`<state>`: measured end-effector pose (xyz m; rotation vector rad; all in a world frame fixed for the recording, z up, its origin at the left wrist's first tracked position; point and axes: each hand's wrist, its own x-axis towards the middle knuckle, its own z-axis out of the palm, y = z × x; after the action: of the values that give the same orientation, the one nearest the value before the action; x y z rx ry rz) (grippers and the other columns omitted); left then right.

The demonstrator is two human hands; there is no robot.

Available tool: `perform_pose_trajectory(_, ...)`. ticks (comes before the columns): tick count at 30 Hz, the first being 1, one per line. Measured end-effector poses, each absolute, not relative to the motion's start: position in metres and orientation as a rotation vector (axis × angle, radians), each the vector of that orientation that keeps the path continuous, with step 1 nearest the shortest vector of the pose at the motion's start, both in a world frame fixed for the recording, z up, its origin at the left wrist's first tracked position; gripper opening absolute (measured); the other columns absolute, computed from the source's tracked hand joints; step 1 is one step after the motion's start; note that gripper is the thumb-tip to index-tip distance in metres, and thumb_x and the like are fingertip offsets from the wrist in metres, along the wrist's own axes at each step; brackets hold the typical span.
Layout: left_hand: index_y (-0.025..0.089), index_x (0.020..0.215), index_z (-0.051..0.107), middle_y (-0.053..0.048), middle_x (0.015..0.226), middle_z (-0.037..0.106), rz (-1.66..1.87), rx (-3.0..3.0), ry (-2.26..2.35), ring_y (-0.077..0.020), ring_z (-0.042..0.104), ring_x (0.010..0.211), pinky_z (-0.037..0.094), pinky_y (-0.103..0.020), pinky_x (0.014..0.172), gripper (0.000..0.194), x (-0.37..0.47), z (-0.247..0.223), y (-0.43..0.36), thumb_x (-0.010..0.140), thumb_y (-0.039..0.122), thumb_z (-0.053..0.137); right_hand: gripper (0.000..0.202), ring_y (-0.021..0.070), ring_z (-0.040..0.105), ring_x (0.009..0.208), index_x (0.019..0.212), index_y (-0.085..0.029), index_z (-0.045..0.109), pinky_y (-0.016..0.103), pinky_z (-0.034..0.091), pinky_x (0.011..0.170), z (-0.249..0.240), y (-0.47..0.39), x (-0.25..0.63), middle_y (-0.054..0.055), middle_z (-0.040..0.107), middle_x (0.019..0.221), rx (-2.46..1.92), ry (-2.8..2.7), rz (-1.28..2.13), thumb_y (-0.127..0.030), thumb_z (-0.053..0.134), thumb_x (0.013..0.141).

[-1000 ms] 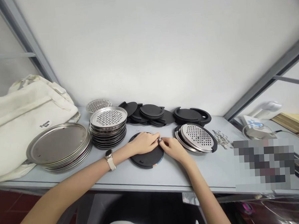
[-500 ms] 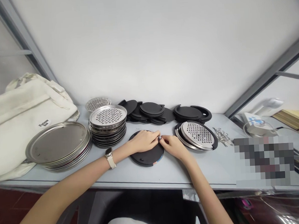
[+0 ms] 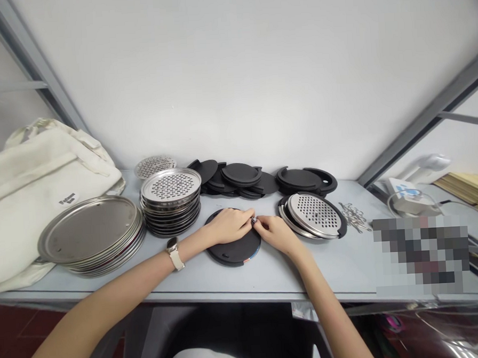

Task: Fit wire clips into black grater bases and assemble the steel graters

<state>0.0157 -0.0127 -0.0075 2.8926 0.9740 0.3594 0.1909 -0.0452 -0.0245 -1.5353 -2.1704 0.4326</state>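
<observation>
A black round plate [image 3: 237, 251] with a raised rim and a blue and orange mark on its edge lies on the table in front of me. My left hand [image 3: 230, 226] rests across its upper part, fingers closed near the right rim. There my right hand [image 3: 277, 233] pinches at a small dark shiny piece [image 3: 253, 220]. The fingertips of both hands meet around this piece, and its kind is too small to tell. Right of the hands, perforated metal discs [image 3: 315, 213] lie tilted in a black holder. Small metal hooks or clips [image 3: 353, 217] are scattered beyond it.
To the left stand a stack of metal trays [image 3: 91, 229] and a stack of perforated discs [image 3: 170, 188]. Black round plates [image 3: 242, 173] lie along the wall. A cream bag [image 3: 42, 173] leans at far left. A white device [image 3: 412, 199] with cables sits at far right.
Both hands stay at the plate's right rim with almost no movement. The whole view has shifted very slightly.
</observation>
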Motion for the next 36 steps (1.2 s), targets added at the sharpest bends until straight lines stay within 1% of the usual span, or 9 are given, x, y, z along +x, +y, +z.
perform_pose_trajectory(4, 0.018, 0.093, 0.047, -0.004, 0.073, 0.061, 0.362, 2.91, 0.974, -0.0201, 0.059, 0.065, 0.038, -0.028, 0.058, 0.02, 0.0159, -0.0074, -0.0122, 0.092, 0.029, 0.03, 0.032, 0.0087, 0.035, 0.047, 0.055, -0.018, 0.047, 0.022, 0.024, 0.048, -0.0232, -0.0453, 0.1897, -0.003, 0.045, 0.049, -1.533, -2.167, 0.438, -0.027, 0.039, 0.084)
perform_pose_trajectory(12, 0.018, 0.094, 0.048, -0.004, 0.074, 0.06, 0.332, 2.881, 1.003, -0.0203, 0.059, 0.067, 0.039, -0.029, 0.06, 0.02, 0.0162, -0.0057, -0.0131, 0.091, 0.029, 0.031, 0.033, 0.0091, 0.035, 0.047, 0.057, -0.017, 0.051, 0.022, 0.024, 0.048, -0.0217, -0.0459, 0.1898, -0.002, 0.047, 0.049, -1.542, -2.175, 0.428, -0.028, 0.039, 0.085)
perform_pose_trajectory(25, 0.019, 0.091, 0.046, -0.002, 0.072, 0.06, 0.382, 2.933, 0.981, -0.0192, 0.058, 0.062, 0.033, -0.028, 0.053, 0.019, 0.0162, -0.0086, -0.0115, 0.092, 0.029, 0.03, 0.033, 0.009, 0.036, 0.046, 0.057, -0.017, 0.05, 0.023, 0.023, 0.049, -0.0228, -0.0453, 0.1899, -0.002, 0.048, 0.05, -1.541, -2.171, 0.425, -0.028, 0.038, 0.086)
perform_pose_trajectory(36, 0.018, 0.093, 0.046, -0.003, 0.072, 0.06, 0.356, 2.893, 0.983, -0.0192, 0.059, 0.065, 0.037, -0.028, 0.058, 0.02, 0.0174, -0.0084, -0.0112, 0.092, 0.029, 0.03, 0.033, 0.0088, 0.035, 0.047, 0.057, -0.016, 0.051, 0.023, 0.023, 0.049, -0.0226, -0.045, 0.1901, -0.001, 0.049, 0.05, -1.541, -2.174, 0.414, -0.027, 0.038, 0.086)
